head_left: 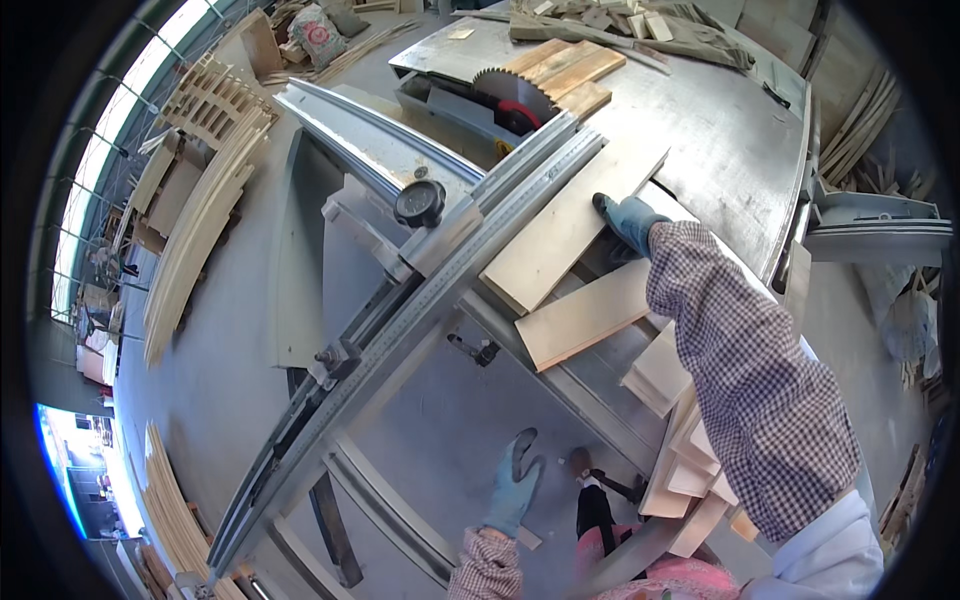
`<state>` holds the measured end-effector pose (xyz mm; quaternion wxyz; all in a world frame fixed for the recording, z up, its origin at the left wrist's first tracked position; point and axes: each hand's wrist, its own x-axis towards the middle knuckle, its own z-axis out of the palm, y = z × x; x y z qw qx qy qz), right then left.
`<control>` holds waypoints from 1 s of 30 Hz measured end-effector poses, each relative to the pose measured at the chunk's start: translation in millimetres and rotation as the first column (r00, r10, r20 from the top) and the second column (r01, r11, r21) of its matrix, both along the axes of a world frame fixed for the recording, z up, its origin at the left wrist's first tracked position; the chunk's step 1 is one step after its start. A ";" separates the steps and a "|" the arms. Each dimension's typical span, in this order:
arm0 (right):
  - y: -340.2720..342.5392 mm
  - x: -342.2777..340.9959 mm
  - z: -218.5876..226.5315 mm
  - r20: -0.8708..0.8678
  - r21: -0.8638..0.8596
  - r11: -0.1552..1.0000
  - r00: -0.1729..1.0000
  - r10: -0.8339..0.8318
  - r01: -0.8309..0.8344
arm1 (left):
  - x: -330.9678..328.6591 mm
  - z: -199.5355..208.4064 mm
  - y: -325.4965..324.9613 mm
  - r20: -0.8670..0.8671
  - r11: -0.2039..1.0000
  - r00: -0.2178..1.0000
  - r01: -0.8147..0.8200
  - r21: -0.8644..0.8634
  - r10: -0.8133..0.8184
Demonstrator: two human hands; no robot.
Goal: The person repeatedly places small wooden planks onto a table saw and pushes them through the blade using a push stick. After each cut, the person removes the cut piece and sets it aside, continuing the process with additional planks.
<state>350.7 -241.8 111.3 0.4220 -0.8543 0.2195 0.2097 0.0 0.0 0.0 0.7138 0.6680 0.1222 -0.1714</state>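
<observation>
Your right hand (pixel 634 224), gloved, is at 2 o'clock of the view, with one dark fingertip on the upper face of the pale board (pixel 562 232) near its right long edge; the other fingers are hidden, so you cannot tell whether it grips. The board lies flat at 2 o'clock, its long axis running from 7 o'clock to 1 o'clock, its left long edge roughly parallel to the graduated metal rail (pixel 463 255) just beside it. A second board (pixel 585 316) lies at 3 o'clock, angled across the first. Stacked short pieces (pixel 685 465) occupy 4 o'clock. Your left hand (pixel 512 490), also gloved, hangs at 6 o'clock over the floor (pixel 440 440), thumb and fingers parted. The black knob (pixel 420 204) is at 11 o'clock; the toothed saw blade (pixel 508 88) stands at 12 o'clock.
</observation>
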 end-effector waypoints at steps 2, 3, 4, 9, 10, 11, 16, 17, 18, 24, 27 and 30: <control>0.8 4.4 5.7 -0.107 0.074 0.996 0.993 -0.048 0.056 | 5.7 -1.6 -18.1 0.072 0.994 0.997 0.011 0.110 -0.019; 2.6 6.9 0.6 -0.109 0.175 0.976 0.988 -0.111 0.129 | 12.7 -9.3 -18.5 0.056 0.998 0.998 -0.038 0.059 0.035; 3.1 0.4 -12.1 -0.086 0.230 0.960 0.986 -0.145 0.162 | 5.5 -14.3 -21.4 -0.002 0.995 0.995 -0.096 0.001 0.096; 11.0 19.0 -49.3 -0.001 0.368 0.924 0.994 -0.112 0.104 | -11.3 -114.5 -23.9 -0.187 0.854 0.885 -0.463 -0.238 0.427; -23.4 13.4 -32.1 0.028 0.359 0.928 0.993 -0.118 0.100 | -2.5 -99.4 -32.9 -0.264 0.850 0.889 -0.443 -0.283 0.375; -23.8 16.4 -34.4 0.028 0.382 0.923 0.998 -0.056 0.041 | -3.9 -98.6 -30.2 -0.322 0.819 0.846 -0.510 -0.262 0.424; -34.3 9.9 -22.0 0.190 0.315 0.944 0.981 0.039 -0.099 | -16.3 -183.4 -70.5 -0.458 0.758 0.758 -0.608 -0.238 0.464; -36.9 15.1 -23.3 0.172 0.329 0.940 0.985 0.033 -0.089 | -25.1 -207.7 -80.2 -0.461 0.768 0.767 -0.593 -0.242 0.447; -43.7 22.5 -30.1 0.146 0.340 0.938 0.989 0.019 -0.069 | -19.7 -208.2 -90.8 -0.489 0.790 0.761 -0.576 -0.207 0.427; -63.2 21.0 -28.4 0.147 0.375 0.927 0.988 -0.053 -0.006 | 10.6 -231.2 -131.6 -0.519 0.925 0.815 -0.364 -0.113 0.257; -48.5 22.9 -29.9 0.259 0.276 0.944 0.960 0.107 -0.180 | 20.3 -280.2 -156.5 -0.455 0.972 0.866 -0.233 0.003 0.209; -6.1 -1.2 -20.0 0.317 0.150 0.989 0.947 -0.048 0.000 | 22.1 -285.3 -158.3 -0.505 0.998 0.863 0.014 0.061 0.019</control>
